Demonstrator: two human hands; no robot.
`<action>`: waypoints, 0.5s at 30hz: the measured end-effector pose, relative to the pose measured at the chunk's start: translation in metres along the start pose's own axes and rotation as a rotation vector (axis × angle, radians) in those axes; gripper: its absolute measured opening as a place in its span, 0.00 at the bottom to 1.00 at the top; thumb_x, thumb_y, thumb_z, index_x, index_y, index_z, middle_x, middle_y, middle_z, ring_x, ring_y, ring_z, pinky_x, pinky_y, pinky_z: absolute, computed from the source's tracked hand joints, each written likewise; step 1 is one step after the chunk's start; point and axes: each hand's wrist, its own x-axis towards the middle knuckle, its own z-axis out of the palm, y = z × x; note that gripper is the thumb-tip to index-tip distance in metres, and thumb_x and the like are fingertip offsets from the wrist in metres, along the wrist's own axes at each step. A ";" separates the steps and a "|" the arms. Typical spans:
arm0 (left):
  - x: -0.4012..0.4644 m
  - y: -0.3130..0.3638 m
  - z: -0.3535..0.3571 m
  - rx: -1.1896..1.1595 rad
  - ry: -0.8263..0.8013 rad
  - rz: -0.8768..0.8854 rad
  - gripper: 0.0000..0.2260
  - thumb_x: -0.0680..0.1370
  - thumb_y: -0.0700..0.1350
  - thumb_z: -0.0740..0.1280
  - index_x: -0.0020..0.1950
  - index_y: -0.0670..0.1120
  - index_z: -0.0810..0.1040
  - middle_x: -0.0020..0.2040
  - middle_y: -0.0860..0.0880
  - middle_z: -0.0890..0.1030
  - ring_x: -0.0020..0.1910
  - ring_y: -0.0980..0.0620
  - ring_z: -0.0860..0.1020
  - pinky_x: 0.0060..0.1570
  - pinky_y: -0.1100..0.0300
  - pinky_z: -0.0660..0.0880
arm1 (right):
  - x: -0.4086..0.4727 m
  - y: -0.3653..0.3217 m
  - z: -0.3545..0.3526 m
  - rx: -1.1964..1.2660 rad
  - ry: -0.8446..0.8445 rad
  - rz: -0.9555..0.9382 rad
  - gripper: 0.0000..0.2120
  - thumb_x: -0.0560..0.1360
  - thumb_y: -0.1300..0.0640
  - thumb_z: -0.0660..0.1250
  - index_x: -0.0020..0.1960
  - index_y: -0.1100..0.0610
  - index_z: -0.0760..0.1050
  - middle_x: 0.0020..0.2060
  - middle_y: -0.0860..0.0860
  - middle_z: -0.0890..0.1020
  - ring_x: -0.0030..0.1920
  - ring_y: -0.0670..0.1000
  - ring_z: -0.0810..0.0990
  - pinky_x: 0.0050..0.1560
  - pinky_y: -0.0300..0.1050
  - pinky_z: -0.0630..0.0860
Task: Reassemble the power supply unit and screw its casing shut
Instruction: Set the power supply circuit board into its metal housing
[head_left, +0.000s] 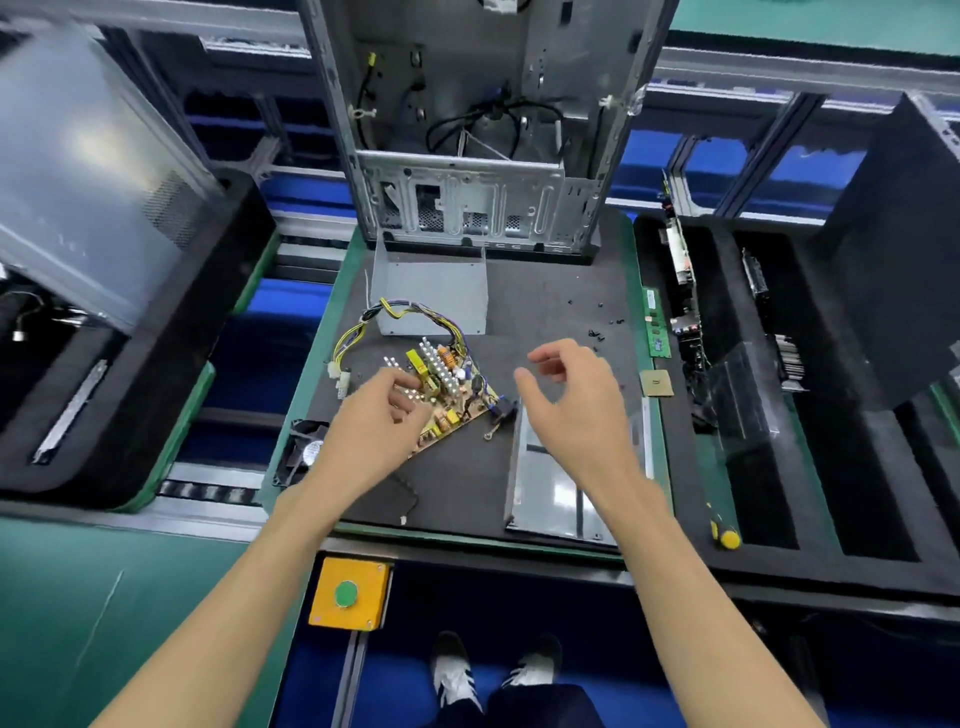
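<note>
Power-supply circuit board (452, 395), yellow-green, lies flat at mat centre, wire bundle (384, 322) looping far-left. Grey casing shell (434, 296) stands behind; flat metal cover (550, 478) lies near-right.

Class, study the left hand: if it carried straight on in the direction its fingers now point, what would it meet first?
Most likely the circuit board. The left hand reaches forward and to the right, its fingertips already over the board's heat sinks. Depth is unclear, so whether it already touches cannot be told.

No text, label or number is legible anywhere on the workbench or parts
</note>
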 end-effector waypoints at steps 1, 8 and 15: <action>0.001 -0.006 -0.005 0.007 0.026 -0.004 0.10 0.78 0.48 0.70 0.57 0.52 0.77 0.44 0.55 0.80 0.43 0.58 0.78 0.46 0.60 0.75 | 0.005 -0.008 0.010 -0.025 -0.050 -0.020 0.12 0.79 0.48 0.69 0.61 0.51 0.77 0.52 0.47 0.79 0.58 0.50 0.75 0.55 0.46 0.74; 0.018 -0.044 -0.014 0.044 0.061 -0.077 0.18 0.77 0.49 0.73 0.65 0.48 0.74 0.53 0.50 0.79 0.53 0.50 0.78 0.56 0.53 0.74 | 0.028 -0.042 0.082 -0.238 -0.350 -0.076 0.31 0.78 0.43 0.69 0.75 0.56 0.66 0.68 0.56 0.73 0.70 0.58 0.67 0.64 0.51 0.68; 0.035 -0.066 -0.011 0.057 -0.021 -0.079 0.23 0.76 0.46 0.72 0.71 0.48 0.72 0.58 0.55 0.76 0.55 0.56 0.76 0.55 0.64 0.68 | 0.049 -0.045 0.126 -0.401 -0.450 -0.009 0.56 0.73 0.36 0.73 0.82 0.64 0.46 0.74 0.64 0.64 0.74 0.63 0.62 0.72 0.55 0.65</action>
